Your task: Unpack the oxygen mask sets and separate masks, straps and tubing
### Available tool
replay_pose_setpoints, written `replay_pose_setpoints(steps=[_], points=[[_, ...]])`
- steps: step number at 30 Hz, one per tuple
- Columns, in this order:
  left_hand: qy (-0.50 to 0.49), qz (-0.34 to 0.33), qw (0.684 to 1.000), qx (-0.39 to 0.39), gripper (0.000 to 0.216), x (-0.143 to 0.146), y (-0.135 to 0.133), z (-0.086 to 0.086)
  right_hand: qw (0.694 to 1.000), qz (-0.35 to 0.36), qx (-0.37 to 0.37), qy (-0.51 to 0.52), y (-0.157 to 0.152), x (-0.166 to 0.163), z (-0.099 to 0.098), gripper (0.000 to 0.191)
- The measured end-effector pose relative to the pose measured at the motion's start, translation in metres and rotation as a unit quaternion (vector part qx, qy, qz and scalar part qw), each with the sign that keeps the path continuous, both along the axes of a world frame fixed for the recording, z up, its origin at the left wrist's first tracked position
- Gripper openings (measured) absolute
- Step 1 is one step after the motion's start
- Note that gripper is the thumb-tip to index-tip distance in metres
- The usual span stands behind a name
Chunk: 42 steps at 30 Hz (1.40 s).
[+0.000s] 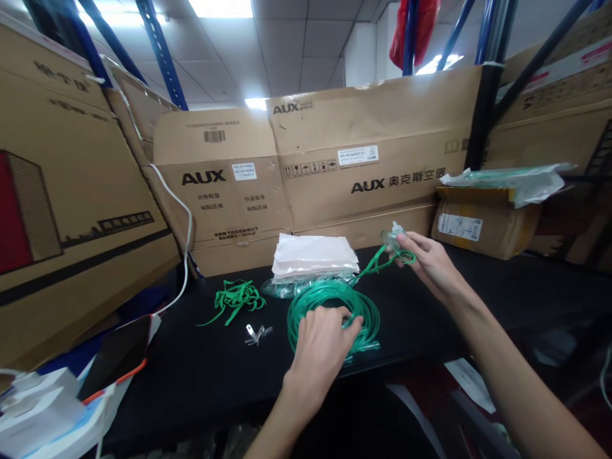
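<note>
From here, my right hand [433, 264] pinches the clear plastic cup [392, 240] beyond and right of the round green tubing coil [329, 289] under my left hand [321, 336], whose grip I can't tell.

My left hand [321, 335] rests on coiled green tubing [335, 293]. From that coil, my feed shows the right hand [434, 262] holding a see-through mask [391, 241] at one o'clock, white sheets [315, 255] at twelve and green straps [240, 299] at nine.
</note>
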<state>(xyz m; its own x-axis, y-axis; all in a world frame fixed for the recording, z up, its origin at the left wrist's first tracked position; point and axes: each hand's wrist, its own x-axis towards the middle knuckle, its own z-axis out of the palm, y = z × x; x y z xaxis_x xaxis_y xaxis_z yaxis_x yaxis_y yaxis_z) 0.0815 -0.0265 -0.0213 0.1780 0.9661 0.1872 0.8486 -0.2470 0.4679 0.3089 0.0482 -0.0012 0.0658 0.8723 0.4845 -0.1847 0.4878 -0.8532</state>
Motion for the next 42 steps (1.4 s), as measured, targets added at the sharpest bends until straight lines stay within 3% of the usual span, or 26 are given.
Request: replay_pose_setpoints(steps=[5, 10, 18, 22, 27, 31, 36, 42], points=[[-0.092, -0.028, 0.995, -0.028, 0.025, -0.014, 0.002, 0.009, 0.995, -0.075, 0.045, 0.056, 0.002, 0.017, 0.007, 0.028], [-0.233, -0.079, 0.967, -0.061, 0.034, -0.037, 0.014, 0.019, 0.992, -0.099, 0.058, 0.06, -0.004, 0.026, 0.015, 0.028], [-0.341, -0.053, 0.938, 0.02, 0.051, -0.066, 0.021, 0.032, 0.996, -0.076, 0.049, 0.016, -0.009, 0.016, 0.015, 0.027], [-0.304, -0.105, 0.947, -0.029, 0.055, -0.057, 0.018, 0.028, 0.997, -0.065, 0.044, -0.003, -0.012, 0.011, 0.015, 0.027], [-0.2, -0.178, 0.959, -0.087, 0.036, -0.053, 0.013, 0.025, 0.997, -0.059, 0.05, -0.019, -0.015, 0.006, 0.015, 0.027], [-0.12, -0.17, 0.975, -0.079, 0.033, -0.076, 0.01, 0.034, 0.997, -0.048, 0.044, -0.039, -0.017, 0.003, 0.016, 0.029], [-0.024, -0.162, 0.978, -0.131, 0.025, -0.112, 0.006, 0.045, 0.996, -0.027, 0.035, -0.074, -0.022, -0.004, 0.018, 0.03], [0.024, -0.157, 0.978, -0.134, 0.024, -0.12, 0.014, 0.032, 0.992, 0.004, 0.035, -0.118, -0.031, -0.014, 0.021, 0.029]])
